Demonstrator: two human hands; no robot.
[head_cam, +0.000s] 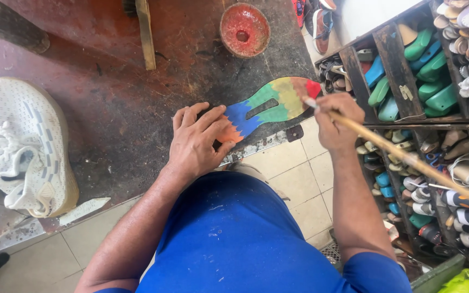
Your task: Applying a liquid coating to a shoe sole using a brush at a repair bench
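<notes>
At the far left of the workbench (109,108), a white knitted sneaker (25,144) is seen lying on its side, laces loose. A pale sliver of material (84,210) lies near the bench edge beside it.

Toward the middle, the left hand (196,142) is laid flat with the fingers spread, pressing down the near end of a flat painted piece (264,106). The piece is shaped like a forked cut-out with a long slot down its middle and a jagged, toothed edge at the hand end. It is coloured in bands: orange under the fingertips, then blue, green, yellow, a brownish patch and red at the far tip. It rests on the dark, stained bench, right at the bench's front edge, with its red end reaching out toward the shelves.

Above it, a round red-stained dish (244,29) stands on the bench.

To the right, the right hand (336,120) is closed around a long wooden-handled brush (408,157), whose tip is touching the red end of the piece.

At the far right, wooden shelves (394,65) are packed with green, blue and pale shoe forms.
</notes>
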